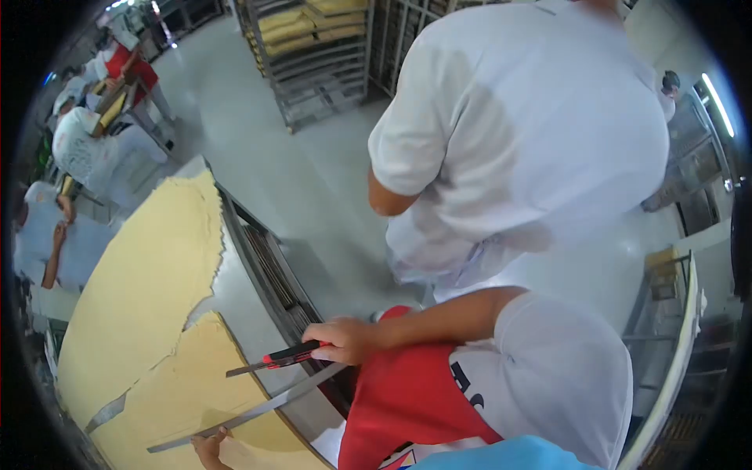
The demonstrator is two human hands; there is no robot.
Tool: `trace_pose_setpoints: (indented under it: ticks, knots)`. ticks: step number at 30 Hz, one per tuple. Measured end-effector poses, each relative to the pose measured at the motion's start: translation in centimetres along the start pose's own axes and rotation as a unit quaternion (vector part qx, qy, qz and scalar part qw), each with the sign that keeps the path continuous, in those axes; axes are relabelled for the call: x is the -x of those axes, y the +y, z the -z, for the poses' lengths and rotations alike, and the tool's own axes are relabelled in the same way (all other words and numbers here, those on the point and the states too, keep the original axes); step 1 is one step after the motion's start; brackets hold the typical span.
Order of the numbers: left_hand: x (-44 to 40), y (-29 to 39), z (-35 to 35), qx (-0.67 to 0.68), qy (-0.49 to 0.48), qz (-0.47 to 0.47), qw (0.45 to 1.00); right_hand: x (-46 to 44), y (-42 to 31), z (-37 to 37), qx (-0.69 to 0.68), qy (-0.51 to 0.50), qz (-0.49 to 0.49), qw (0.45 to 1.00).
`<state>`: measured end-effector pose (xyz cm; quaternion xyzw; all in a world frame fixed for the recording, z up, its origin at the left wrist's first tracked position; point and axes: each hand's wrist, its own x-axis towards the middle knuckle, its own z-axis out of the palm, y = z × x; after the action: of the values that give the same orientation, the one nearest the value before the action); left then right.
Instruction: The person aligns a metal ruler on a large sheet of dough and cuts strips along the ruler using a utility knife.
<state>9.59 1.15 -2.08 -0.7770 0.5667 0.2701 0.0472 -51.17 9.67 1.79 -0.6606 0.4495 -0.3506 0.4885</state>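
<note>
My right hand (342, 341) is closed around a red and black utility knife (291, 356). Its blade points left over the edge of a pale yellow sheet (184, 368). A long, flat metal ruler (262, 407) lies across that sheet and reaches past its edge towards my red apron (407, 392). At the bottom of the view my left hand (210, 450) grips the ruler near its far end, and part of that hand is cut off by the frame. A larger yellow sheet (149, 266) with a ragged edge lies beyond, split from the nearer one by an irregular gap.
The sheets lie on a metal-topped table (235, 290) with slotted shelving below. A person in white (533, 125) stands close by, facing away. A wheeled rack (313, 70) holds yellow sheets at the back. Several people (94, 149) work at the left.
</note>
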Motion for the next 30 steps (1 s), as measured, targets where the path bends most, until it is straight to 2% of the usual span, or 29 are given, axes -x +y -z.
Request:
trace_pose_setpoints:
  ticks: [1,2,3,4,5,6,7,8,9,11,13,14,15,16,17,18,19,20,21,22,23,25,27,30]
  knots:
    - [0.4,0.3,0.0,0.001,-0.009,-0.032,0.999,0.2,-0.3,0.5,-0.019,-0.014,-0.034,0.999]
    - [1.2,0.0,-0.2,0.002,-0.018,-0.058,0.998,0.3,-0.2,0.4,-0.012,-0.027,-0.022,0.999]
    - [1.8,-0.2,-0.3,0.015,-0.008,-0.043,0.999,0.2,-0.1,0.3,-0.098,-0.011,-0.045,0.994]
    - [1.4,-0.1,-0.5,-0.046,-0.009,-0.019,0.999,-0.1,0.1,0.3,-0.179,0.003,-0.069,0.981]
    - [2.2,1.8,0.0,-0.102,-0.002,0.024,0.995,-0.4,-0.6,1.2,-0.248,-0.049,-0.131,0.959]
    - [3.0,3.9,0.4,-0.156,0.001,0.067,0.985,-0.8,-0.8,1.1,-0.242,-0.07,-0.128,0.959]
    - [5.1,6.1,0.3,-0.187,0.013,0.137,0.973,-2.1,-0.9,0.9,-0.294,-0.113,-0.136,0.939]
    - [5.1,6.6,0.4,-0.173,0.017,0.139,0.975,-2.6,-0.9,0.4,-0.354,-0.132,-0.148,0.914]
    - [5.3,6.1,0.4,-0.163,0.019,0.142,0.976,-3.4,-0.9,-0.4,-0.352,-0.148,-0.154,0.911]
    - [2.6,1.8,-1.2,-0.137,0.037,0.144,0.979,-5.5,-1.0,-2.5,-0.339,-0.135,-0.103,0.925]
    - [4.2,4.0,-0.4,-0.113,0.078,0.078,0.987,-8.1,-3.5,-4.1,-0.34,-0.133,-0.089,0.927]
    - [2.5,1.7,-1.2,-0.024,0.116,-0.055,0.991,-9.6,-5.0,-5.4,-0.344,-0.131,-0.068,0.927]
    - [1.3,0.4,-2.4,-0.075,0.126,-0.093,0.985,-11.0,-5.9,-7.1,-0.292,-0.144,-0.031,0.945]
    - [3.0,2.8,-1.4,-0.082,0.128,-0.005,0.988,-12.6,-6.7,-9.1,-0.249,-0.171,0.013,0.953]
    - [4.8,5.5,-0.3,-0.09,0.125,0.084,0.984,-14.7,-7.3,-11.4,-0.144,-0.153,0.08,0.974]
    - [1.0,-1.5,-5.9,-0.117,0.296,-0.018,0.948,-16.7,-7.9,-13.6,-0.046,-0.126,0.159,0.978]
    - [4.6,4.4,-1.7,-0.058,0.249,0.064,0.965,-19.0,-9.4,-15.6,-0.011,-0.158,0.054,0.986]
    - [5.0,4.8,-1.0,-0.11,0.208,0.103,0.967,-21.9,-9.1,-18.7,-0.003,-0.144,0.076,0.987]
    - [6.2,6.7,1.1,-0.098,0.148,0.15,0.973,-24.7,-9.4,-21.7,0.015,-0.151,0.124,0.981]
    - [5.0,5.9,0.3,-0.087,0.133,0.16,0.974,-27.8,-9.7,-24.7,0.032,-0.15,0.172,0.973]
    - [4.5,5.4,-0.8,-0.085,0.185,0.164,0.965,-30.5,-9.3,-28.1,0.068,-0.149,0.202,0.966]
    - [5.6,4.9,-0.3,-0.059,0.125,0.168,0.976,-33.6,-8.6,-35.2,0.103,-0.158,0.242,0.952]
    - [6.1,4.6,-1.1,-0.055,0.135,0.168,0.975,-36.9,-7.8,-41.4,0.208,-0.15,0.339,0.905]
    - [6.0,3.9,-1.4,-0.04,0.146,0.143,0.978,-40.3,-8.7,-48.4,0.224,-0.2,0.316,0.9]
